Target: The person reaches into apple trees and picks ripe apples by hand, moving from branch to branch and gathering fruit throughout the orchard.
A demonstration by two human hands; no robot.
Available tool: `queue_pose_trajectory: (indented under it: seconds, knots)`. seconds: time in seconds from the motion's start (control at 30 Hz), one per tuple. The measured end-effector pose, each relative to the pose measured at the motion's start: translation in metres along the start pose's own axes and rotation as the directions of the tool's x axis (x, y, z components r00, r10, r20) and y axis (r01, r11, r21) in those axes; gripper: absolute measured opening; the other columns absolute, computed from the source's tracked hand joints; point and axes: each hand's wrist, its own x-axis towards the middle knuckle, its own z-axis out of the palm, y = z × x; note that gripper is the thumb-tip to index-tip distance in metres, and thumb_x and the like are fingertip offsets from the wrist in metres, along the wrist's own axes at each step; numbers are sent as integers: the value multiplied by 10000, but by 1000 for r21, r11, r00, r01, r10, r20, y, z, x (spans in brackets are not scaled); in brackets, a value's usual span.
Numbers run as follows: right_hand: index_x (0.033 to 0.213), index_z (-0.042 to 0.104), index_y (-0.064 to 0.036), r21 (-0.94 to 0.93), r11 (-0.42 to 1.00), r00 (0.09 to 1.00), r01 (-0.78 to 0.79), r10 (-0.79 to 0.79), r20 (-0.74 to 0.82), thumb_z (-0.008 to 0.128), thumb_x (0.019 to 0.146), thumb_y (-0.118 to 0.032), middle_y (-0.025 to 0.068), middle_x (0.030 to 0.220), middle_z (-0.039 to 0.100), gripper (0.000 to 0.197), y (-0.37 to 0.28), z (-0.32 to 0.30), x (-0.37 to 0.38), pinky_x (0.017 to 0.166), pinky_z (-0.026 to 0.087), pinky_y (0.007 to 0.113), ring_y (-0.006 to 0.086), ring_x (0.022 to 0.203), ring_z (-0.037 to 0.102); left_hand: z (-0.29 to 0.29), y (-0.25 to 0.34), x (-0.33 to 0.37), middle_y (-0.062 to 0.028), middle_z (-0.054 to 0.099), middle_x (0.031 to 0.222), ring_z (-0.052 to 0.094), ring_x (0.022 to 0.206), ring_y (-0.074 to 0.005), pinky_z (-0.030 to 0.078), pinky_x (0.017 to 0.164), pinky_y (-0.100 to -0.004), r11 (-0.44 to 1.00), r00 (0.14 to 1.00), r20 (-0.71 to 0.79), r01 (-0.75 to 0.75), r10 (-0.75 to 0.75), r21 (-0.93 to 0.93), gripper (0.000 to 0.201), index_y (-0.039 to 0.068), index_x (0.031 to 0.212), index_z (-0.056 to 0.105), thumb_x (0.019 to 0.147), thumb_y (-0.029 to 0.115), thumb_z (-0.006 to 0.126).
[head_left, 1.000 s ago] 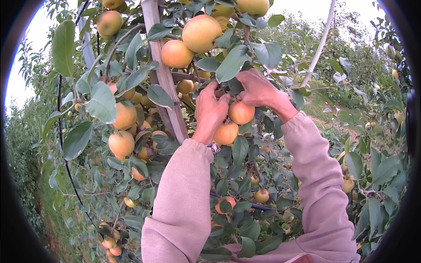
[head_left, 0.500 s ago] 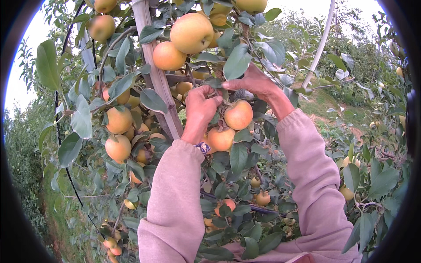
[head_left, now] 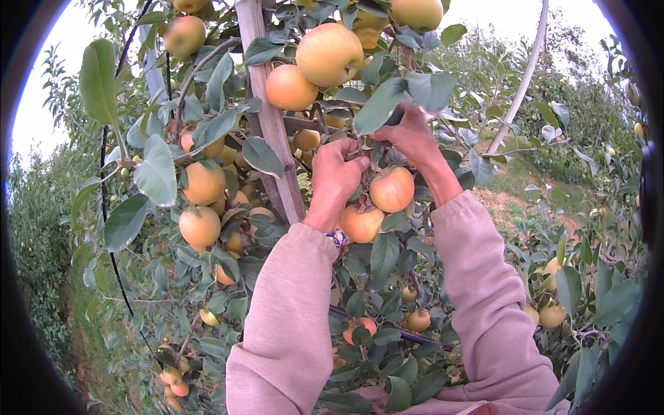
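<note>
Just above two yellow-orange apples, my left hand is closed in a pinch by the twigs; what its fingertips hold is too small to make out. The upper apple hangs right of the left fingers, and the lower apple sits beside the left wrist. My right hand reaches in from the right, a little higher, with fingers bent and thumb pointing left. A large green leaf partly covers those fingers, and something dark shows between them; I cannot tell what it is.
A pale wooden post rises left of my hands. Two larger apples, the bigger one higher, hang above them. Another apple cluster is at the left. A thin dark line runs down farther left, and a slanting pole stands right.
The whole scene has shifted right and slightly down in view. My right hand has drawn slightly up and away from the left fingertips. The left hand stays pinched above the same two apples.
</note>
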Motion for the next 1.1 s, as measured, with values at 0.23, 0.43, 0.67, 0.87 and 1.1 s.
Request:
queue_pose_trajectory:
  seconds: [0.23,0.43,0.67,0.87,1.1]
  knots:
    - [1007,608,63,134,990,999,40,-38,-14,665,740,60,112,776,669,274,4,-6,-1,548,561,282,177,626,653,8,0,2,-113,724,852,677,781,-181,504,744,-327,996,999,-16,43,-42,72,220,-1,957,711,749,72,717]
    - [1146,555,48,55,991,985,-124,116,128,664,697,77,78,769,620,463,19,-11,-10,535,532,300,178,617,628,-1,4,-1,-96,724,859,663,789,-152,507,747,-327,999,999,11,41,-41,1,195,-1,948,717,757,35,702]
    - [1164,600,88,-79,997,1000,-6,8,19,714,695,-9,80,849,658,492,15,-26,-18,620,498,256,109,695,614,-5,8,-11,-82,714,862,648,780,-122,517,681,-292,986,996,50,-62,70,-156,218,-40,1044,674,834,6,639]
    - [1213,588,58,-314,949,993,-41,72,89,712,686,-73,86,978,650,557,-19,-28,-27,763,491,288,161,825,610,-29,9,-12,-209,692,870,668,716,-308,520,638,-375,906,936,186,-340,299,251,211,-29,1064,664,874,28,591]
    - [1291,535,85,-332,937,943,112,4,332,813,663,-136,161,1192,635,722,-18,-27,-31,958,451,315,203,1049,606,-44,26,8,-242,626,767,615,732,-422,477,629,-476,338,754,549,-654,360,677,195,-13,979,649,810,2,553]
